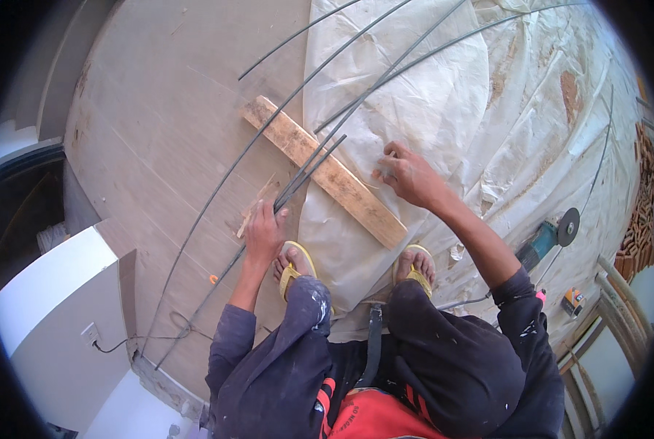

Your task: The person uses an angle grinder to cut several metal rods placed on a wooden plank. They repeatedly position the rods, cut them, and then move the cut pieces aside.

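Note:
My left hand (265, 233) is closed around thin dark steel bars (290, 192) near my left foot. These bars lie across a rough wooden plank (330, 175) that slants over the floor in front of my feet. My right hand (409, 175) is raised to the right of the plank, its fingers curled together. A small orange bit shows by its fingertips, too small and blurred to name. Another long bar (228, 172) curves over the plank's far end. Free of the plank, a further bar (297, 35) lies beyond it.
Pale plastic sheeting (531, 139) covers the floor to the right, with an angle grinder (545, 240) on it. A small box (573, 301) lies nearer me. Stacked bricks (637, 197) stand far right. At left, a cable (122, 344) runs from a wall socket (91, 334).

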`<state>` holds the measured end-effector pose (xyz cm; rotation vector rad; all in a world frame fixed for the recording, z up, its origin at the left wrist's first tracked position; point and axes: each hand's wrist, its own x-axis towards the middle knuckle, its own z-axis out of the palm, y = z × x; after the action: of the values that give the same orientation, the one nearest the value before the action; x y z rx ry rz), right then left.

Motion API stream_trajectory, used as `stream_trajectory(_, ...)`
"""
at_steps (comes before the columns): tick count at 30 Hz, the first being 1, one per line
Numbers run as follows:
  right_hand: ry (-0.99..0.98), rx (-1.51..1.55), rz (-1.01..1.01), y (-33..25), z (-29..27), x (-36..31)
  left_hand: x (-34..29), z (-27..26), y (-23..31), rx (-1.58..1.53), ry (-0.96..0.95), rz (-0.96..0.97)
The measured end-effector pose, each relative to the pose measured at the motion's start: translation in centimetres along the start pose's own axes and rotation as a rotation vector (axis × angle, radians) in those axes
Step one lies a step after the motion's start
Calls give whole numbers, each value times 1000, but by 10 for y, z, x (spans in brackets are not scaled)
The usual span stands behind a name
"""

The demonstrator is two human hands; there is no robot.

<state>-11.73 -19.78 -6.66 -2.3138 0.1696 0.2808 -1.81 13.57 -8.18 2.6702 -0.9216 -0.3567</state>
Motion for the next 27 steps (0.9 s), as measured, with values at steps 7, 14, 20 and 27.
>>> stream_trajectory(7,65,-7,-65,11,23,2,76,-6,74,-23,279,262)
stream_trajectory(14,91,117,-8,1,15,5,113,12,84,-155,211,253)
stream_trajectory(20,173,218,9,7,16,8,112,11,81,-184,214,268)
stream_trajectory(27,262,413,14,-3,11,24,115,19,82,-169,306,263)
